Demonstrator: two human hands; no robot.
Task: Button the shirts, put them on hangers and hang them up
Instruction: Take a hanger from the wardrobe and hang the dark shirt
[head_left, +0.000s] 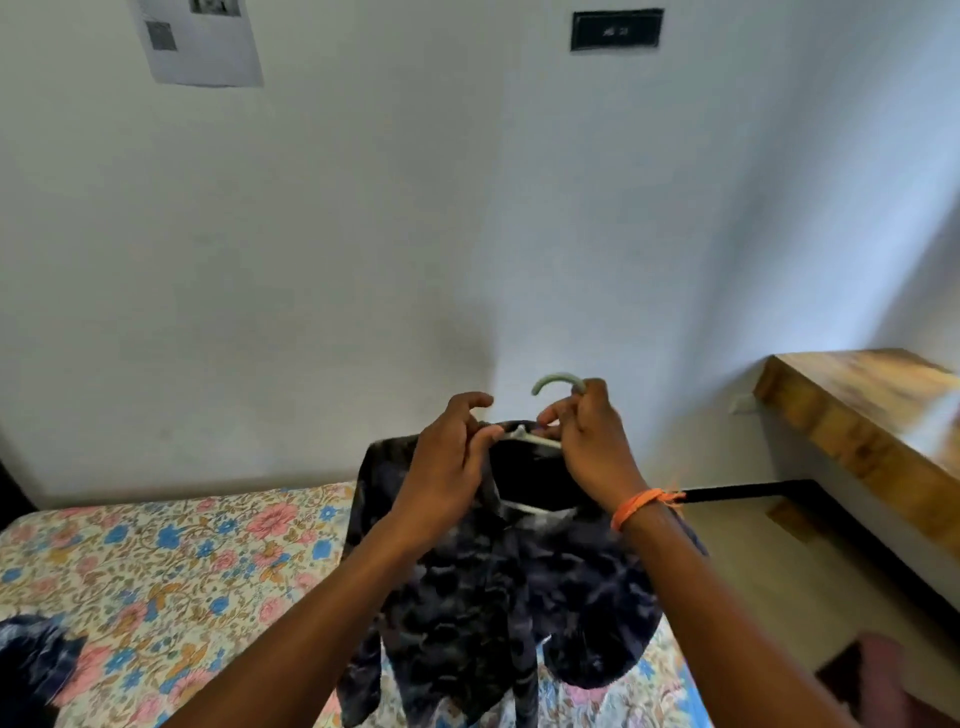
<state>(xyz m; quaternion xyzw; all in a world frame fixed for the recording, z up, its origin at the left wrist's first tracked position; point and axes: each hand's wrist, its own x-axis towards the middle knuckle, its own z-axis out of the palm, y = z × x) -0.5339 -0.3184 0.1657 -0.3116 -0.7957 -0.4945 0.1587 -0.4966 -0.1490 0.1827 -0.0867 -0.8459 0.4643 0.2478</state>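
Shirt (498, 597) hangs on the hanger (558, 384) above the bed (156, 561). Right hand (587, 441) grips the hook's base; left hand (452, 457) pinches the collar. Seat both shoulders evenly before hanging.

A floral bedsheet (156, 561) lies left of a wooden desk (862, 415).

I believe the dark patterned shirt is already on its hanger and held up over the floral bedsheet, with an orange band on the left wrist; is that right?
Not quite: the orange band is on the right wrist, not the left, as the head view shows. The rest stands: the dark patterned shirt is on its hanger, held up by the left hand and right hand over the floral bedsheet.
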